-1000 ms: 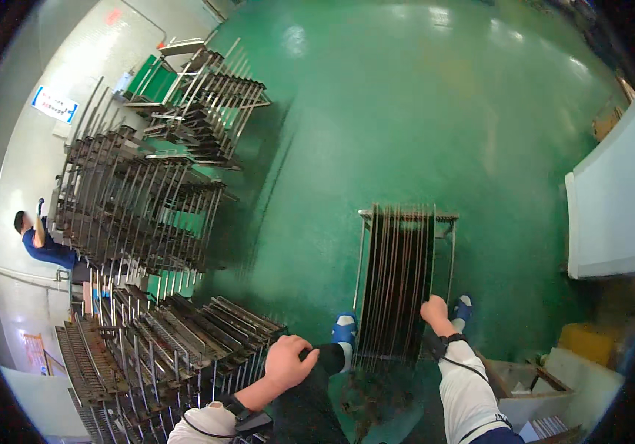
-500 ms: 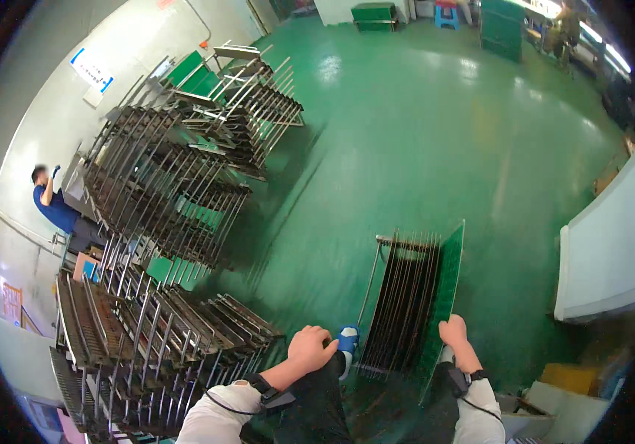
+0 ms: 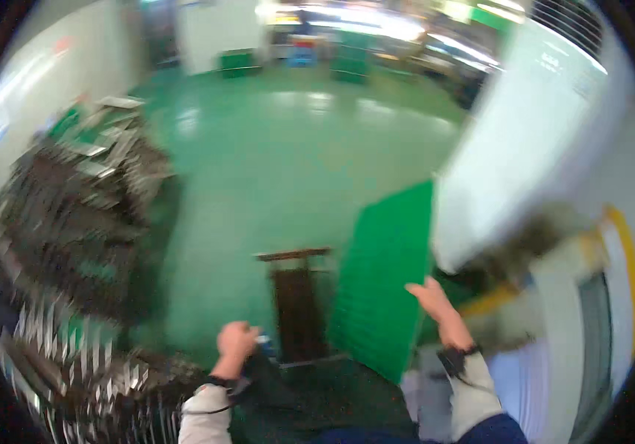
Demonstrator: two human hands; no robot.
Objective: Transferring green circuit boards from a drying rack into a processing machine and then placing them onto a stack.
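Note:
My right hand (image 3: 436,302) grips the right edge of a large flat green board (image 3: 384,274), thumb across its near face. The board stands tilted to the right of a dark brown slotted rack (image 3: 299,307) on the floor in front of me. Over my left thigh, at the left of that rack, is my left hand (image 3: 237,346), apart from the board. Motion blur smears its curled-looking fingers, and I cannot tell whether anything is in them. A blue and white shoe (image 3: 265,343) shows partly just beyond it.
Stacked metal-framed racks (image 3: 73,222) crowd the left side, with more racks (image 3: 102,385) at the near left. A tall white cabinet-like unit (image 3: 513,126) stands at the right. Green boxes (image 3: 351,58) and a blue stool (image 3: 302,53) sit at the far end.
The green board has come up and away from the rack, turned with its broad face toward me, in my right hand. My view has swung right; the left hand stays near my leg.

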